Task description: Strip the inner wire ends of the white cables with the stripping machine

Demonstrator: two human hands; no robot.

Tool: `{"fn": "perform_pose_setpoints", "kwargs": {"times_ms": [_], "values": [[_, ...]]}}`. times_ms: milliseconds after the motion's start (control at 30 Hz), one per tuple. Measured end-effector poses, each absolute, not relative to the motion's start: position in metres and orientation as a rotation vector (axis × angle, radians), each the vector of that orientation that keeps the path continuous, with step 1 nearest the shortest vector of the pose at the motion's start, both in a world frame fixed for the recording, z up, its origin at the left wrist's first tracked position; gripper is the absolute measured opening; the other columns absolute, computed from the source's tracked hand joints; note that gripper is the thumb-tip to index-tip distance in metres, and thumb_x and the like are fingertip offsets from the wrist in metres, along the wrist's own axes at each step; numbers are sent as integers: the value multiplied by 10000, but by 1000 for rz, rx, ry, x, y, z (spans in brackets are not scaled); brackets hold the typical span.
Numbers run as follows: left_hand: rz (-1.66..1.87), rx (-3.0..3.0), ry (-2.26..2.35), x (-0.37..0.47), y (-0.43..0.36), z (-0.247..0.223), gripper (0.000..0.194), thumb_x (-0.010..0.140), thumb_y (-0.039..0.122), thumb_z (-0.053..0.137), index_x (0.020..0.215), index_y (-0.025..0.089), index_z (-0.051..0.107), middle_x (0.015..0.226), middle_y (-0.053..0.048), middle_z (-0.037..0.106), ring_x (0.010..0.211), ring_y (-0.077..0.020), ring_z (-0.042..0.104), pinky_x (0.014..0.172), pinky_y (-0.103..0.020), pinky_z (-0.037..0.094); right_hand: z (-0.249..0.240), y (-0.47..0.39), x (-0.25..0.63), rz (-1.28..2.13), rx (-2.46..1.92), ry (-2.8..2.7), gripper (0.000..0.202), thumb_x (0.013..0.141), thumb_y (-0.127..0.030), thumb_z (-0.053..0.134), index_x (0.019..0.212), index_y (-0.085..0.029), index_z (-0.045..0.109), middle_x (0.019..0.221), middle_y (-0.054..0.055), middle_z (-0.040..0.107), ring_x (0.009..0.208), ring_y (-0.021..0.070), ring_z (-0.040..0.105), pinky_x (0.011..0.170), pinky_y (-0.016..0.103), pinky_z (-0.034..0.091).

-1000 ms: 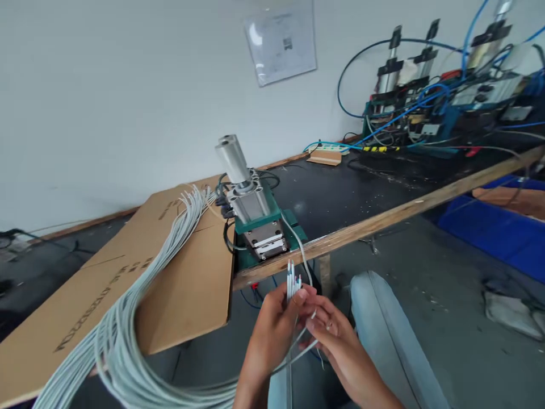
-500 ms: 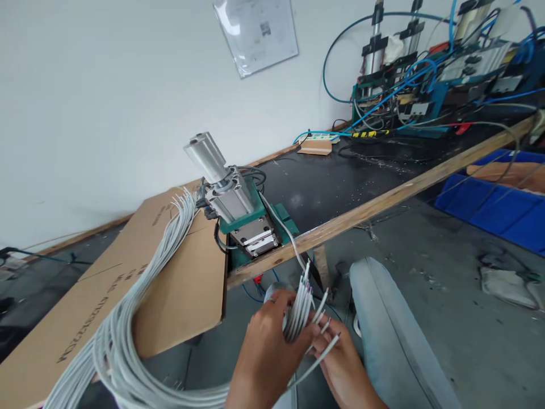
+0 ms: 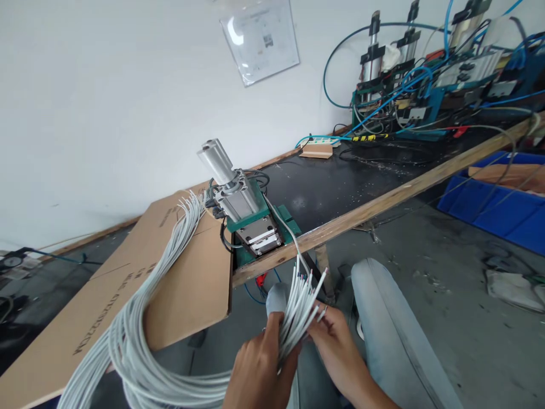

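Observation:
My left hand (image 3: 266,360) is wrapped round a thick bundle of grey-white cables (image 3: 297,312) near their ends. The ends fan upward above the fingers, and small coloured wire tips show on some. At the bundle's right side, my right hand (image 3: 340,346) has its fingers closed on a few cable ends. Its exact grip is partly hidden. From my left hand the cables (image 3: 136,341) run left in a big loop and up over the cardboard. Beyond the hands, a press with a metal cylinder (image 3: 238,199) on a green base stands at the bench edge.
Printed cardboard (image 3: 191,289) covers the bench's left part. A wooden strip (image 3: 361,218) edges the black bench top (image 3: 310,187). More pneumatic machines (image 3: 383,85) with blue hoses stand at the back right. A blue bin (image 3: 494,210) sits on the right. My knees are below the bench edge.
The cable ends in my left hand now spread in a wider, taller fan. The loose cables that stuck out right by my right hand are gathered closer to the bundle. The view shifted slightly.

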State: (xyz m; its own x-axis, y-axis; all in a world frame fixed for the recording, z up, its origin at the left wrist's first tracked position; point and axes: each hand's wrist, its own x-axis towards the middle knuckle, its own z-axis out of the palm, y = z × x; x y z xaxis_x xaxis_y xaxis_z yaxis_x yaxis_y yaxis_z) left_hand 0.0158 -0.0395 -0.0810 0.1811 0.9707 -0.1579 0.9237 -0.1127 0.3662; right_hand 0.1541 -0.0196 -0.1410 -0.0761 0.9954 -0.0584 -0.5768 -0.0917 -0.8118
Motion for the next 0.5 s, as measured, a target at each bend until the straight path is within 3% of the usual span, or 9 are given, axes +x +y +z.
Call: {"fn": "perform_pose_setpoints", "kwargs": {"times_ms": [133, 333, 400, 467, 500], "values": [[372, 2059, 1694, 12, -37, -82, 140, 996, 303, 398, 919, 275, 512, 757, -43, 757, 693, -279, 746, 606, -294, 452, -143, -24, 153, 1642, -667, -715, 427, 863, -614, 708, 898, -194, 777, 729, 36, 703, 661, 191, 658, 616, 277, 529], [795, 1913, 1751, 22, -34, -69, 147, 984, 318, 425, 846, 281, 459, 579, 35, 628, 509, -211, 649, 536, -260, 442, -146, -28, 148, 1471, -741, -546, 499, 843, -653, 711, 1030, -193, 750, 1003, 117, 744, 825, 240, 708, 640, 318, 593], [910, 1890, 1796, 27, -33, -59, 219, 972, 377, 466, 781, 270, 464, 541, 51, 560, 449, -176, 553, 479, -245, 404, -147, -27, 145, 1450, -682, -451, 471, 856, -670, 681, 844, -200, 711, 781, 59, 704, 733, 211, 688, 663, 321, 587], [969, 1843, 1794, 30, -31, -49, 316, 944, 432, 514, 685, 261, 457, 521, 56, 480, 459, -156, 475, 453, -238, 360, -148, -26, 142, 1560, -585, -458, 523, 881, -681, 638, 653, -215, 569, 514, -48, 475, 489, 139, 534, 575, 294, 538], [990, 1805, 1761, 31, -30, -45, 358, 929, 442, 520, 635, 261, 427, 510, 60, 438, 451, -143, 429, 441, -237, 329, -146, -26, 141, 1637, -549, -519, 540, 885, -672, 642, 622, -221, 504, 485, -83, 371, 423, 106, 416, 516, 268, 488]]}}
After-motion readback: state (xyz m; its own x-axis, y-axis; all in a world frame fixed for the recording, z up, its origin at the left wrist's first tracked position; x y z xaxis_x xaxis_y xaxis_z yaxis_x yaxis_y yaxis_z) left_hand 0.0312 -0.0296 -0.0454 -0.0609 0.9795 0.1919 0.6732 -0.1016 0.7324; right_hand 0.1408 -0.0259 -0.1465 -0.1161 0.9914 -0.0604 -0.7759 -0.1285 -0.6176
